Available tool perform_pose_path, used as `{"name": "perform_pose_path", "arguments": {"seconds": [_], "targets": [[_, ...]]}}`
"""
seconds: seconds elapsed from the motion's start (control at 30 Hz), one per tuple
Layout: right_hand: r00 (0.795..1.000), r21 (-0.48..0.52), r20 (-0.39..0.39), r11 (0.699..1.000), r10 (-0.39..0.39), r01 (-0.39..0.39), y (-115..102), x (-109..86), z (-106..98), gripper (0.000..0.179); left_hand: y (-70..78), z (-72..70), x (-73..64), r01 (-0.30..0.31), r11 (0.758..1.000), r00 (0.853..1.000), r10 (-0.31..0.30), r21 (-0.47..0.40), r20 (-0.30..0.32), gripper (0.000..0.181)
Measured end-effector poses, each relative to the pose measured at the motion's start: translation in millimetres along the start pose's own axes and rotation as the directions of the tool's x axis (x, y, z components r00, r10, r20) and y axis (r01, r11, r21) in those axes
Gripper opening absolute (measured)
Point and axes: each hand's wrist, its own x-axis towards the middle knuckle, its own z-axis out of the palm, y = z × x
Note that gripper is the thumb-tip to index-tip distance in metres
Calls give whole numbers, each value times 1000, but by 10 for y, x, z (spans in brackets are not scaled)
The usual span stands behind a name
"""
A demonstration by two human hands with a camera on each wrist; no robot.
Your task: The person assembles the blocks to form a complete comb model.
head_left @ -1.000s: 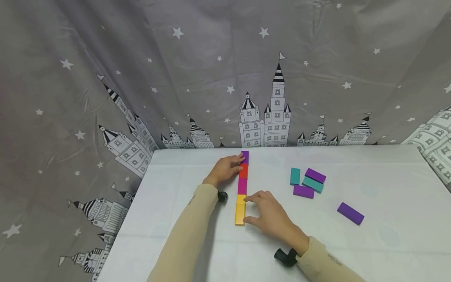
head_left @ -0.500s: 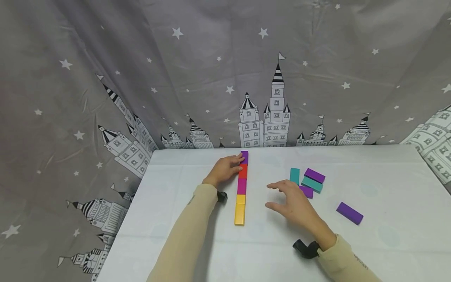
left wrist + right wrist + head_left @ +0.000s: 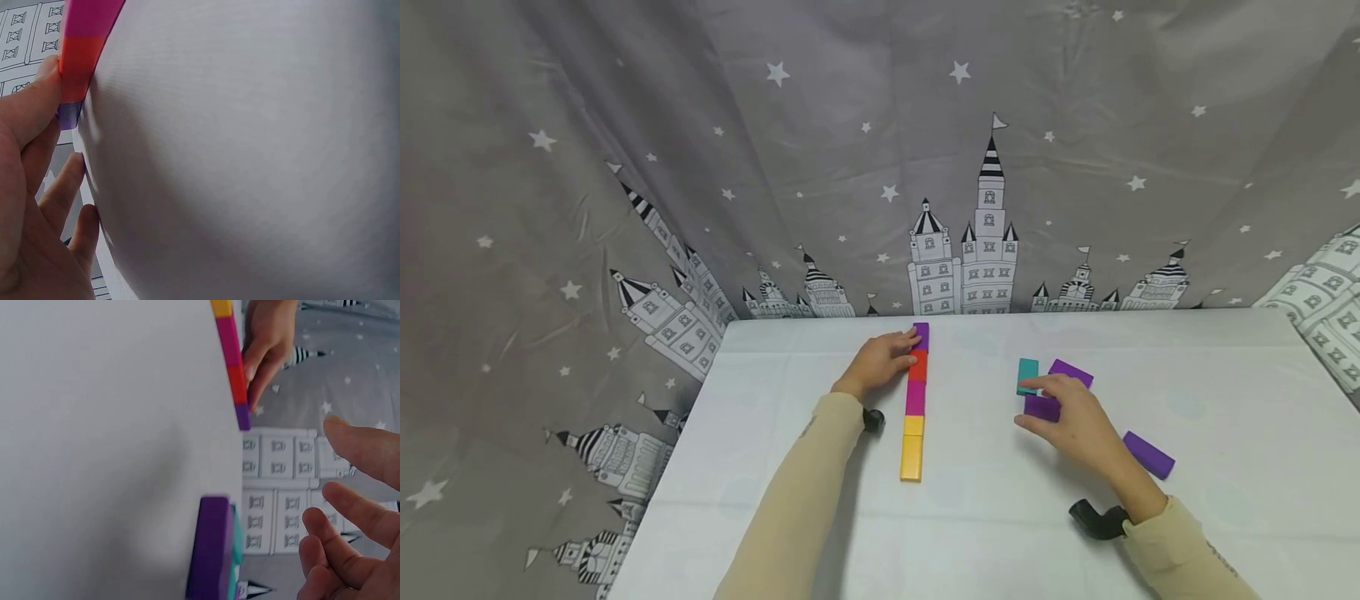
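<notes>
Grey curtain (image 3: 850, 167) with stars and castles behind everything, white-covered bench (image 3: 820, 500) in front, and me just standing here watching. From the head view, a straight row of blocks runs front to back: purple end block (image 3: 922, 333) farthest off, then red block (image 3: 920, 367), magenta block (image 3: 915, 398) and two yellow blocks (image 3: 911, 460) nearest the person. Left hand (image 3: 877, 360) is at the far end, fingertips touching the purple and red ones from the left side.

Right hand (image 3: 1078, 421) is way over by the loose pile, grip wide and holding nothing I can see. Key bit imo: the near purple block (image 3: 1039, 407) shows in the gap between thumb and fingers, long axis running roughly left-right, thumb on its near side, fingers toward the far side. Right hand is clearly the closer one. Teal block (image 3: 1028, 368) sits just beyond it, pointing front to back; rear purple block (image 3: 1073, 370) lies aslant behind the hand, lone purple block (image 3: 1148, 455) off to the right.

Left wrist view: thumb against the red block's side, no real pinch, fingers fairly straight.

Right wrist view: fingertips look apart from the purple block, with some teal peeking out behind it.
</notes>
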Motion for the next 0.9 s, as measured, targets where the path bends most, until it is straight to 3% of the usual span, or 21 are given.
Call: {"name": "perform_pose_path", "arguments": {"seconds": [0.47,0.9], "targets": [[999,-75,18,996,51,-50,312,-45,-72,49,12,13,-28,-10,1000,1000,10,-14,-4,49],[999,-134,30,991,28,-24,328,-35,-36,42,15,1,-27,1,1000,1000,-1,-6,-4,49]]}}
